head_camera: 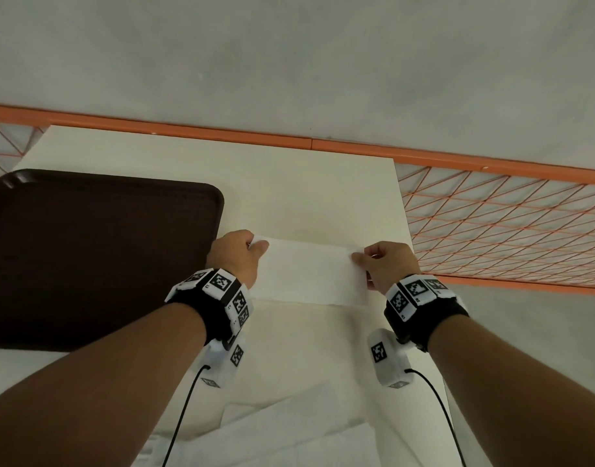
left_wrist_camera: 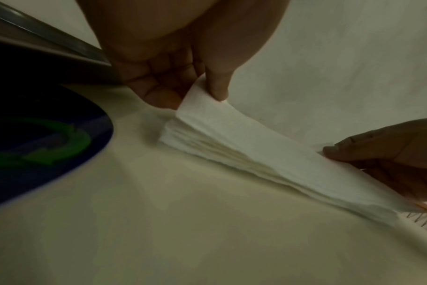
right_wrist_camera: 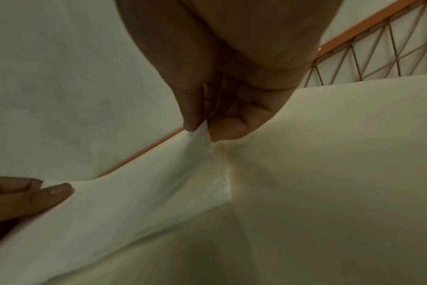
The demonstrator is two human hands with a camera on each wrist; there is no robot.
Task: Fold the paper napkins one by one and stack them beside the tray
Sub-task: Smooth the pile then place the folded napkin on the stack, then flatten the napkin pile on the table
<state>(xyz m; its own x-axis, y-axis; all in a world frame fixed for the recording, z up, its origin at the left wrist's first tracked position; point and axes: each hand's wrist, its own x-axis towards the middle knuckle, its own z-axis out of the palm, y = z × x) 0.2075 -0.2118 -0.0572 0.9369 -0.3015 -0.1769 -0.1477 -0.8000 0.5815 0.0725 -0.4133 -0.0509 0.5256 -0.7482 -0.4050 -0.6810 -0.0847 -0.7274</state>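
Note:
A white paper napkin (head_camera: pixel 309 271) is stretched between my two hands over the white table (head_camera: pixel 289 183), just right of the dark brown tray (head_camera: pixel 104 257). My left hand (head_camera: pixel 255 244) pinches its far left corner between thumb and fingers. My right hand (head_camera: pixel 360 256) pinches the far right corner. In the left wrist view the napkin (left_wrist_camera: pixel 256 138) is lifted at its far edge off a low stack of folded napkins (left_wrist_camera: pixel 195 143), pinched by the left hand (left_wrist_camera: pixel 207 92). The right wrist view shows the right hand (right_wrist_camera: pixel 202 129) pinching the napkin (right_wrist_camera: pixel 134 202).
More white napkins (head_camera: pixel 289 433) lie loosely spread at the table's near edge between my forearms. An orange frame with wire mesh (head_camera: pixel 508 224) runs behind and to the right of the table. Bare tabletop lies beyond the held napkin.

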